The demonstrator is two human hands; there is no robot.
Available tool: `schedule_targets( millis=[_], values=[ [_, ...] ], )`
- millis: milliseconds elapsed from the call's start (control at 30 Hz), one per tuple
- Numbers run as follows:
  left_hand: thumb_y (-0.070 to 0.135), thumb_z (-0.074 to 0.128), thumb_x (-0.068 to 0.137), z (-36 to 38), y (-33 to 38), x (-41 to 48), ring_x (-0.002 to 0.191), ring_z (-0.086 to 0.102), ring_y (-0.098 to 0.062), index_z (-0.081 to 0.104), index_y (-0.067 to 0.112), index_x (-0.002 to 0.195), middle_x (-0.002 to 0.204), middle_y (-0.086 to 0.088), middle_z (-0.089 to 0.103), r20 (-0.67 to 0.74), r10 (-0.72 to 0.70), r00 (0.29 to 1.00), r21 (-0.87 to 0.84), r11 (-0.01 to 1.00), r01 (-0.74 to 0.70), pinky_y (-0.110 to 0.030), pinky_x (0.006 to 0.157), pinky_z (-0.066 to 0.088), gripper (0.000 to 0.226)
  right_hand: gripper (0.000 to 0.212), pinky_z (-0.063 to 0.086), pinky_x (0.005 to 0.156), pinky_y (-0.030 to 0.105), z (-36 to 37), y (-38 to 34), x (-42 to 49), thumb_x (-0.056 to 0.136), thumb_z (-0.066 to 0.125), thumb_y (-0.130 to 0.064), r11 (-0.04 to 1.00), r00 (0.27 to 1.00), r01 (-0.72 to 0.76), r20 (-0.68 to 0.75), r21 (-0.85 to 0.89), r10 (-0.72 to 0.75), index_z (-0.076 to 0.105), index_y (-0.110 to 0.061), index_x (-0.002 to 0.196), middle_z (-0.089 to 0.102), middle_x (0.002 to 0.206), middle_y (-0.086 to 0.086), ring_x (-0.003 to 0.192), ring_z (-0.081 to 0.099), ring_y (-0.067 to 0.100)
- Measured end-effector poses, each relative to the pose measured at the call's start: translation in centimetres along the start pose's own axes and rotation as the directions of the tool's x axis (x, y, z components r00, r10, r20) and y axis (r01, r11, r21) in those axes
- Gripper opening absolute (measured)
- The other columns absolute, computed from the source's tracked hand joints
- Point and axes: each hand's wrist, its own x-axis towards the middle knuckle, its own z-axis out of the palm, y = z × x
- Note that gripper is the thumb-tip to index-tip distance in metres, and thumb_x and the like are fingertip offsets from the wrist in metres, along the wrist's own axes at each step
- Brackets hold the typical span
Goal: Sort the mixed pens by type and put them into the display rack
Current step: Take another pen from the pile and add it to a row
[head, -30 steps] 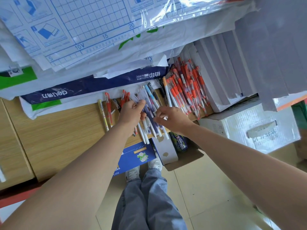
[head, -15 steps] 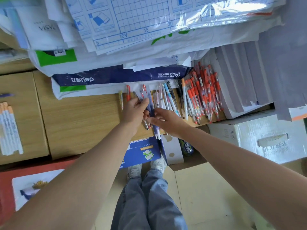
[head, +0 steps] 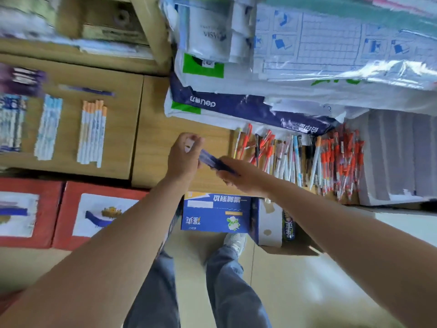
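Observation:
A small bunch of dark blue pens (head: pixel 214 162) is held between both hands above the wooden counter (head: pixel 156 129). My left hand (head: pixel 183 156) grips the bunch's left end with curled fingers. My right hand (head: pixel 238 175) grips its right end. The mixed pile of pens (head: pixel 283 157) lies on the counter to the right, with a thick cluster of orange-red pens (head: pixel 340 159) beyond it. On the left, sorted rows lie flat: orange-capped white pens (head: pixel 92 133), light blue pens (head: pixel 48 129) and more blue pens (head: pixel 11 121), all blurred.
Stacked paper packs, one a dark blue pack (head: pixel 236 107), and plastic-wrapped sheets (head: pixel 331 43) crowd the back of the counter. A white stepped box (head: pixel 397 157) sits at right. Below the counter stand a blue carton (head: pixel 215 214) and red boxes (head: pixel 59 214). My legs are on the floor.
Both hands have lifted the dark blue pens out of the mixed pile and moved left with them. The view has swung left, bringing the sorted rows into sight.

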Motion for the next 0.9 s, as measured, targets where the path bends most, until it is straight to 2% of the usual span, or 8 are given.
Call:
schedule_targets(
  millis=[100, 167, 233, 333, 533, 600, 733, 900],
  values=[
    [0.024, 0.055, 0.095, -4.0, -0.4, 0.6, 0.033, 0.044, -0.007, 0.055, 0.011, 0.090, 0.063, -0.002, 0.051, -0.061, -0.041, 0.997, -0.014, 0.999, 0.040, -0.014, 0.036, 0.028, 0.014, 0.009, 0.039, 0.057, 0.022, 1.2, -2.8, 1.9, 0.099, 0.049, -0.025, 0.999, 1.000, 0.022, -0.022, 0.042, -0.021, 0.056, -0.024, 0.106, 0.055, 0.070, -0.008, 0.059, 0.048, 0.010],
    [0.023, 0.052, 0.097, -6.7, -0.5, 1.0, 0.029, 0.041, -0.003, 0.054, 0.007, 0.091, 0.058, -0.005, 0.049, -0.068, -0.065, 0.996, -0.009, 0.998, 0.064, -0.015, 0.032, 0.027, 0.017, 0.018, 0.037, 0.049, 0.019, 2.3, -4.6, 3.4, 0.098, 0.053, -0.023, 0.974, 0.995, -0.012, -0.093, 0.227, 0.034, 0.062, -0.026, 0.113, 0.061, 0.070, -0.007, 0.052, 0.043, 0.008],
    [0.021, 0.052, 0.097, -9.5, -0.4, 1.6, 0.031, 0.042, -0.003, 0.054, 0.008, 0.085, 0.059, -0.005, 0.049, -0.083, -0.079, 0.993, -0.023, 0.997, 0.077, -0.017, 0.035, 0.032, 0.017, 0.018, 0.032, 0.044, 0.019, 3.4, -6.6, 5.0, 0.097, 0.054, -0.020, 0.903, 0.977, -0.027, -0.179, 0.429, 0.114, 0.066, -0.021, 0.111, 0.062, 0.067, -0.005, 0.049, 0.037, 0.009],
    [0.018, 0.051, 0.097, -13.7, -0.3, 2.9, 0.045, 0.050, -0.018, 0.054, 0.014, 0.088, 0.070, -0.004, 0.055, -0.064, -0.093, 0.994, -0.091, 0.992, 0.087, -0.028, 0.050, 0.040, 0.010, 0.019, 0.028, 0.043, 0.020, 5.7, -9.8, 7.8, 0.098, 0.052, -0.016, 0.808, 0.927, -0.062, -0.267, 0.586, 0.265, 0.069, -0.008, 0.103, 0.047, 0.060, 0.001, 0.046, 0.033, 0.010],
    [0.022, 0.047, 0.098, -22.7, -0.3, 5.4, 0.044, 0.051, -0.009, 0.053, 0.008, 0.097, 0.078, -0.006, 0.057, 0.066, -0.046, 0.997, 0.095, 0.995, 0.040, -0.016, 0.040, 0.037, 0.015, 0.035, 0.025, 0.047, 0.030, 11.0, -16.7, 14.2, 0.091, 0.062, -0.029, 0.766, 0.796, -0.148, -0.384, 0.626, 0.468, 0.052, -0.014, 0.061, 0.034, 0.047, 0.000, 0.044, 0.031, 0.016],
    [0.030, 0.047, 0.099, -25.9, -0.6, 6.4, 0.049, 0.053, -0.008, 0.053, 0.010, 0.092, 0.080, -0.006, 0.059, 0.102, 0.008, 0.995, 0.164, 0.986, -0.024, -0.022, 0.049, 0.041, 0.022, 0.037, 0.027, 0.048, 0.031, 12.1, -18.7, 16.0, 0.090, 0.064, -0.031, 0.765, 0.792, -0.151, -0.387, 0.626, 0.472, 0.052, -0.014, 0.059, 0.035, 0.047, 0.000, 0.044, 0.032, 0.016],
    [0.039, 0.041, 0.100, -31.2, -1.2, 8.7, 0.071, 0.051, -0.020, 0.053, 0.013, 0.084, 0.072, 0.001, 0.053, 0.136, 0.106, 0.985, 0.431, 0.889, -0.155, -0.030, 0.066, 0.033, 0.033, 0.032, 0.029, 0.047, 0.028, 13.5, -21.7, 18.9, 0.089, 0.067, -0.029, 0.743, 0.833, -0.145, -0.324, 0.654, 0.448, 0.059, -0.013, 0.063, 0.038, 0.046, -0.003, 0.045, 0.034, 0.014],
    [0.036, 0.046, 0.099, -34.1, -2.3, 11.3, 0.072, 0.049, -0.020, 0.051, 0.013, 0.082, 0.070, 0.005, 0.050, 0.122, 0.132, 0.984, 0.356, 0.919, -0.168, -0.029, 0.066, 0.032, 0.029, 0.013, 0.041, 0.044, 0.018, 13.8, -24.1, 20.6, 0.092, 0.062, -0.013, 0.676, 0.864, -0.119, -0.260, 0.727, 0.432, 0.069, -0.001, 0.094, 0.056, 0.062, 0.006, 0.050, 0.049, 0.012]
  ],
)
